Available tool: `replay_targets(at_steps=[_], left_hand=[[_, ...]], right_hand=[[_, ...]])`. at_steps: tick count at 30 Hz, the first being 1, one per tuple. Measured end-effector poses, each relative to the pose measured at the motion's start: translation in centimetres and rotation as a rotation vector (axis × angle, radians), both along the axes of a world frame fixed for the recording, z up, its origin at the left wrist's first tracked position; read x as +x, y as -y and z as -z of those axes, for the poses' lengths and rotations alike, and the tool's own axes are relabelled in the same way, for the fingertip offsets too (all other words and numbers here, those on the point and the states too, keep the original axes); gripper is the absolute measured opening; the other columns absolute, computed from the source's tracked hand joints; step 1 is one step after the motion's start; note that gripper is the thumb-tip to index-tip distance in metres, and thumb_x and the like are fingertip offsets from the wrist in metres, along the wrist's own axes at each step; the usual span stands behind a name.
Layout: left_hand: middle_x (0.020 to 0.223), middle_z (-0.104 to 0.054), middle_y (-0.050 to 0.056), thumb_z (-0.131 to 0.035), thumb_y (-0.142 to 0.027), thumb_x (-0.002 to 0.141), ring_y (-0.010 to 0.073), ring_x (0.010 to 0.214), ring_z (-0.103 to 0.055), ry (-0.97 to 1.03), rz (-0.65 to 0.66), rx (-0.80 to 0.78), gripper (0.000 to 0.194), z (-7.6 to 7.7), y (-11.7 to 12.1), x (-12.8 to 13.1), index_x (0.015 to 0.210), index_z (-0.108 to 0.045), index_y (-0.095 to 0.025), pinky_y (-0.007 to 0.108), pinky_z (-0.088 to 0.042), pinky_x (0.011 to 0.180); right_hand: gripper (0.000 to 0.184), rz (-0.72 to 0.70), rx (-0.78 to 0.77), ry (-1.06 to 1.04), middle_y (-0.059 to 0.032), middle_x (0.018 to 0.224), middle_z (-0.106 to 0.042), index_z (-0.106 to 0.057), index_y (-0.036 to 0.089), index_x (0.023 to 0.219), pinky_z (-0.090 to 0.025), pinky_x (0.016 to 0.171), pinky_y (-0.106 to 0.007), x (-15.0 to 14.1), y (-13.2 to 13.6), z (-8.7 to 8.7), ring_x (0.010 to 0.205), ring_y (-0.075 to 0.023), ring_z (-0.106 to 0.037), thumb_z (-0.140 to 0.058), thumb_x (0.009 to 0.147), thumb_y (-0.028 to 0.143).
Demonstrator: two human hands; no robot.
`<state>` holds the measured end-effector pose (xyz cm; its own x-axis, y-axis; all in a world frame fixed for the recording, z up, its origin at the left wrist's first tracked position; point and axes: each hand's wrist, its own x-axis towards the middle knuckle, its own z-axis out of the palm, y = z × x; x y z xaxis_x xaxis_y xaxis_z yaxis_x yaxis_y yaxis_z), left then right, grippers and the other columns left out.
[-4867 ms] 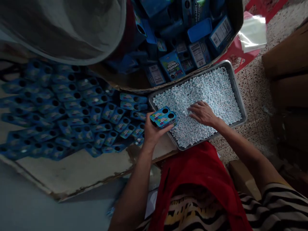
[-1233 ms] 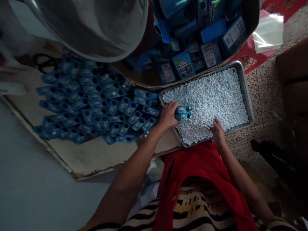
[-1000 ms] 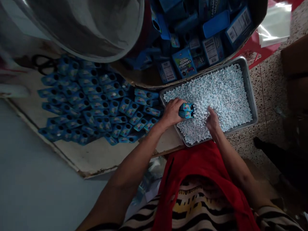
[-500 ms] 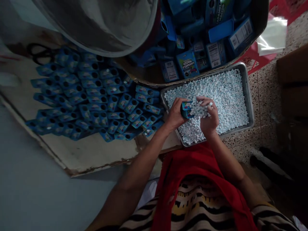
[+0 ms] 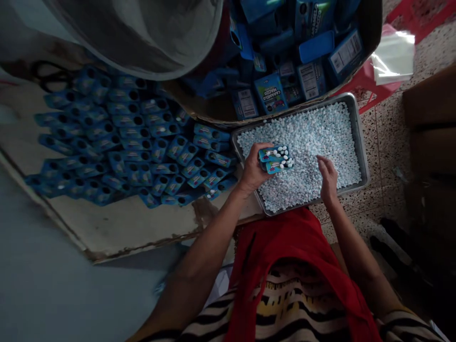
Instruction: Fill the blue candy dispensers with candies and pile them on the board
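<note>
My left hand point(image 5: 252, 170) is closed around two small blue candy boxes point(image 5: 271, 167), held side by side above the tray. Several white candies lie scattered on their upper faces. My right hand point(image 5: 328, 179) hovers over the right part of the tray, apart from the boxes. Its fingers are loosely bent and no candy shows in it. Below both hands, small white and pale blue candies point(image 5: 309, 135) fill the metal tray point(image 5: 363, 156).
Many small blue boxes point(image 5: 135, 145) with round holes stand on the worn table point(image 5: 135, 228) at left. A carton point(image 5: 213, 114) of larger blue packs adjoins the tray. A big metal bowl point(image 5: 156, 76) and black scissors point(image 5: 50, 76) are at upper left.
My right hand has moved right, away from the boxes, and the heap of candies in it is gone. My left hand still holds the boxes, now with loose candies on top.
</note>
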<state>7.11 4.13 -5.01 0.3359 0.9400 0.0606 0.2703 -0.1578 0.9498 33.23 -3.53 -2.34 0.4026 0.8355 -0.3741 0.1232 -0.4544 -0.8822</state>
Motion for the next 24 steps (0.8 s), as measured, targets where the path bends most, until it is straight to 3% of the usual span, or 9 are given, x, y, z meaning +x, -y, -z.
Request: replay_targets(at_steps=[3, 7, 12, 16, 20, 22, 24], left_hand=[[0.130, -0.070, 0.009, -0.092, -0.043, 0.075, 0.0287, 0.122, -0.071, -0.070, -0.034, -0.009, 0.066, -0.2, 0.5, 0.4, 0.130, -0.060, -0.026, 0.046, -0.057, 0.109], [0.130, -0.071, 0.010, -0.091, -0.048, 0.076, 0.0295, 0.124, -0.071, -0.068, -0.047, -0.053, 0.066, 0.0, 1.1, -0.5, 0.130, -0.060, -0.026, 0.047, -0.057, 0.110], [0.139, -0.069, 0.015, -0.095, -0.066, 0.066, 0.0304, 0.126, -0.072, 0.051, -0.080, -0.269, 0.090, 1.7, 2.0, -2.7, 0.133, -0.052, -0.026, 0.048, -0.059, 0.110], [0.148, -0.062, 0.017, -0.097, -0.073, 0.060, 0.0327, 0.137, -0.067, 0.098, -0.009, -0.373, 0.103, 2.6, 2.9, -3.9, 0.138, -0.047, -0.029, 0.052, -0.057, 0.115], [0.155, -0.055, 0.019, -0.100, -0.074, 0.051, 0.0363, 0.140, -0.063, 0.087, -0.011, -0.377, 0.123, 2.1, 3.5, -4.1, 0.150, -0.041, -0.030, 0.052, -0.057, 0.114], [0.152, -0.057, 0.017, -0.095, -0.072, 0.063, 0.0350, 0.137, -0.065, 0.109, -0.029, -0.384, 0.109, 1.6, 3.8, -3.7, 0.151, -0.044, -0.030, 0.051, -0.058, 0.113], [0.145, -0.063, 0.013, -0.081, -0.065, 0.080, 0.0322, 0.132, -0.066, 0.133, -0.086, -0.381, 0.081, 1.1, 4.0, -3.2, 0.146, -0.051, -0.029, 0.050, -0.058, 0.112]], right_hand=[[0.041, -0.136, 0.041, 0.123, -0.0091, 0.133, -0.074, -0.078, 0.030, 0.117, -0.049, 0.117, -0.055, 0.5, -0.1, 0.2, 0.132, -0.0296, -0.066, -0.072, 0.093, 0.063], [0.039, -0.197, 0.133, 0.312, -0.0104, 0.140, -0.068, -0.077, 0.029, 0.116, -0.037, 0.127, -0.061, 0.0, -3.8, 1.3, 0.140, -0.0325, -0.057, -0.072, 0.094, 0.061], [0.054, -0.501, 0.174, 0.382, -0.0125, 0.155, -0.060, -0.071, 0.028, 0.130, -0.027, 0.132, -0.066, -2.3, -9.8, 4.8, 0.151, -0.0395, -0.043, -0.073, 0.090, 0.064], [0.056, -0.594, 0.158, 0.426, -0.0179, 0.144, -0.065, -0.071, 0.023, 0.128, -0.031, 0.127, -0.068, -3.9, -10.5, 6.3, 0.144, -0.0427, -0.047, -0.071, 0.091, 0.064], [0.036, -0.506, 0.069, 0.298, -0.0127, 0.106, -0.074, -0.071, 0.023, 0.100, -0.049, 0.112, -0.056, -3.8, -8.3, 6.5, 0.112, -0.0341, -0.064, -0.072, 0.090, 0.058], [0.031, -0.322, 0.000, 0.132, -0.0046, 0.086, -0.070, -0.067, 0.025, 0.088, -0.058, 0.095, -0.042, -3.3, -7.5, 6.3, 0.090, -0.0252, -0.064, -0.078, 0.084, 0.054], [0.028, -0.101, -0.097, -0.154, 0.0017, 0.071, -0.062, -0.064, 0.026, 0.082, -0.054, 0.067, -0.029, -2.8, -7.1, 5.7, 0.070, -0.0170, -0.056, -0.079, 0.080, 0.050]])
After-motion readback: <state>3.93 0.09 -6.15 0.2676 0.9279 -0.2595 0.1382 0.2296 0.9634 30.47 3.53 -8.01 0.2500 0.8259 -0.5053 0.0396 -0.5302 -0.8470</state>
